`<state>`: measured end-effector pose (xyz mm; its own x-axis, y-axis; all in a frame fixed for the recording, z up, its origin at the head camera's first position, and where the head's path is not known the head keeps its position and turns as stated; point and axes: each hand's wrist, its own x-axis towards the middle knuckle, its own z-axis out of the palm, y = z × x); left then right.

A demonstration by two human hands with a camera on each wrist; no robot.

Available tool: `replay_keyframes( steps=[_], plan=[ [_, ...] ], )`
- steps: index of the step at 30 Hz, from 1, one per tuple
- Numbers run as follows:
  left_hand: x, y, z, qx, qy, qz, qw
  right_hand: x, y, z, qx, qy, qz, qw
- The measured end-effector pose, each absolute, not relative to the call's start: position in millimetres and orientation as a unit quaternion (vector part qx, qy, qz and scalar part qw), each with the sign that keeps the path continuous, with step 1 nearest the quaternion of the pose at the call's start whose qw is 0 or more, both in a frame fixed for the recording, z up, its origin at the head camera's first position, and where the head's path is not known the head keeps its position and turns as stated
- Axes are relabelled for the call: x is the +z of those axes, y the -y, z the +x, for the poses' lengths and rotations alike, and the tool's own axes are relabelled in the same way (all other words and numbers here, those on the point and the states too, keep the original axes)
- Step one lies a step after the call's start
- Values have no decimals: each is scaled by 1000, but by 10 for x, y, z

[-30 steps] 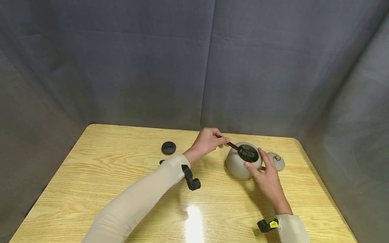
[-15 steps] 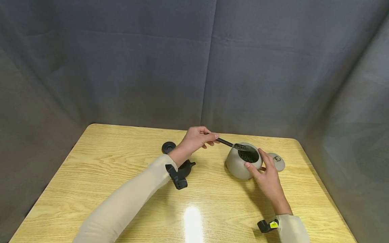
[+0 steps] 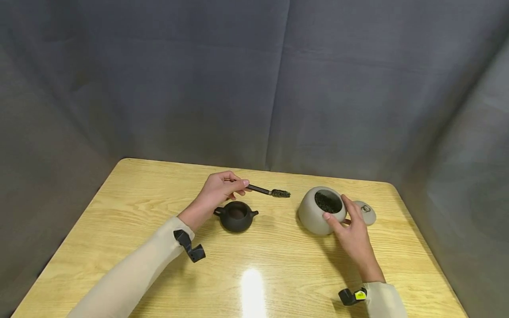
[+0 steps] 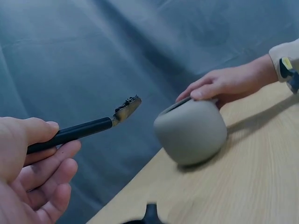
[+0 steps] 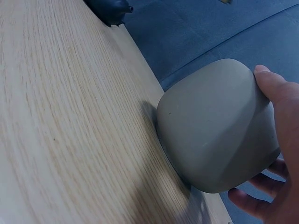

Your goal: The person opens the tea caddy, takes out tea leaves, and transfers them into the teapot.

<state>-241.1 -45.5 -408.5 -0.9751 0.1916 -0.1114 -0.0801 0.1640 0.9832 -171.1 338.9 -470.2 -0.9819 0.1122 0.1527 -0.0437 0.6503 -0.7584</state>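
Note:
My left hand (image 3: 218, 191) pinches the dark handle of a small scoop (image 3: 260, 189) between thumb and fingers. Dark dried leaves, like loose tea (image 3: 280, 193), are heaped on its end, which hangs in the air left of the jar. The round grey jar (image 3: 313, 216) stands on the table with its mouth uncovered; more dark leaves show inside. My right hand (image 3: 355, 236) grips its right side, thumb at the front of the rim and fingers behind. A small black teapot (image 3: 236, 219), lidless, sits just below and right of my left hand.
The jar's grey lid (image 3: 366, 213) with a ring-shaped knob lies right of the jar, partly behind my right hand. Grey cloth (image 3: 199, 88) hangs behind the wooden table (image 3: 294, 274) and at both sides.
My left hand has drawn the loaded scoop out of the jar and moved it left, uncovering the teapot; the round black lid is now hidden. My right hand stays on the jar.

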Motion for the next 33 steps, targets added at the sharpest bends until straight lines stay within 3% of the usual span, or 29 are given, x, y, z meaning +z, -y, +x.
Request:
replay_keyframes(
  steps=[14, 27, 33],
  plan=[
    [-4398, 1110, -2091, 636, -769, -12, 62, -4674, -3449, -1685, 418, 902, -17, 104],
    [-4441, 1194, -2027, 568, -822, -11, 33, -4687, -3477, -1683, 423, 900, -22, 104],
    [-4429, 1161, -1984, 487, -873, 24, -12, -4697, -3478, -1689, 423, 900, -18, 106]
  ],
)
